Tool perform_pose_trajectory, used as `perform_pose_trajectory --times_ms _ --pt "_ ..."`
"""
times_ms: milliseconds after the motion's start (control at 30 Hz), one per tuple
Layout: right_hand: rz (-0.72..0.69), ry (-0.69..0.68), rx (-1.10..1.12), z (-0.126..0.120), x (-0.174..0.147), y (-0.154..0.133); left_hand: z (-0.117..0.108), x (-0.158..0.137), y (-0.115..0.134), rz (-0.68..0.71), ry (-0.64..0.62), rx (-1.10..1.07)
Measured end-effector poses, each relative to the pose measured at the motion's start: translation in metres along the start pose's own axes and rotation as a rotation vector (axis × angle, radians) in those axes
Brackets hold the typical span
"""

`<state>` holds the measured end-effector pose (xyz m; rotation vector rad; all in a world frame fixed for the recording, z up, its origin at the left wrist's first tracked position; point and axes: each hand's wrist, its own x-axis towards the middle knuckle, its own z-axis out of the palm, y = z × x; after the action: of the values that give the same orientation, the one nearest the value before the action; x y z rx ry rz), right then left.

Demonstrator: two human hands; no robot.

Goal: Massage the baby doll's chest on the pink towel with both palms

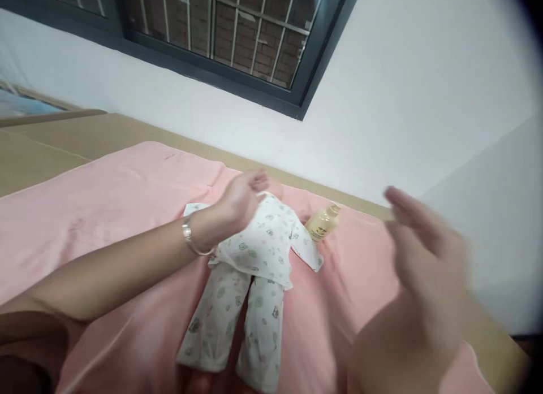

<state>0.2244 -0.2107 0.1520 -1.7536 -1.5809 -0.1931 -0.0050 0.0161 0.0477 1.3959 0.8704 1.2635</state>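
Note:
A baby doll (258, 241) in white pyjamas with small green and grey prints lies on a pink blanket (139, 185). Above its chest, close to its head, is my left hand (244, 199), with loosely bent fingers and nothing seen in them. That hand hides part of the doll's head and one arm. A silver bangle (186, 233) circles my left wrist. My right hand (428, 264) is raised at the right, apart from the doll, blurred, its fingers stretched out and holding nothing. Beside the doll's sleeve lies a pale yellow bottle (323, 221).
The blanket covers a tan surface (55, 148) that shows along the back and left. A white wall (382, 100) rises behind it, with a dark-framed, barred window (212, 60). Bluish material (25, 104) shows at the far left.

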Motion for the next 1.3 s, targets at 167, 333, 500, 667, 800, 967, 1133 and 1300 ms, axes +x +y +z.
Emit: perform_pose_trajectory --times_ms 167,333,500,667,800,967,1133,1300 --pt "0.083 -0.388 -0.065 0.052 0.042 0.020 0.105 -0.002 0.028 -0.402 -0.524 -0.421" --pt "0.114 -0.392 -0.262 0.089 0.059 0.040 0.139 -0.008 0.051 -0.685 -0.345 -0.728" --pt "0.033 -0.331 -0.578 0.105 0.060 0.029 0.144 -0.009 0.054 -0.718 -0.334 -0.849" --pt "0.095 -0.239 -0.720 0.114 0.064 0.013 0.128 -0.014 0.052 -0.761 -0.367 -0.861" --pt "0.170 -0.191 -0.826 0.124 0.069 0.002 0.102 -0.023 0.055 -0.863 -0.374 -0.783" --pt "0.248 -0.132 -0.865 0.136 0.072 -0.005 0.061 -0.032 0.068 -0.888 -0.451 -0.664" --pt "0.345 -0.155 -0.793 0.134 0.072 -0.003 0.027 -0.029 0.087 -0.822 -0.318 -0.665" --pt "0.367 -0.154 -0.711 0.130 0.068 -0.003 0.003 -0.025 0.110 -0.799 -0.326 -0.727"
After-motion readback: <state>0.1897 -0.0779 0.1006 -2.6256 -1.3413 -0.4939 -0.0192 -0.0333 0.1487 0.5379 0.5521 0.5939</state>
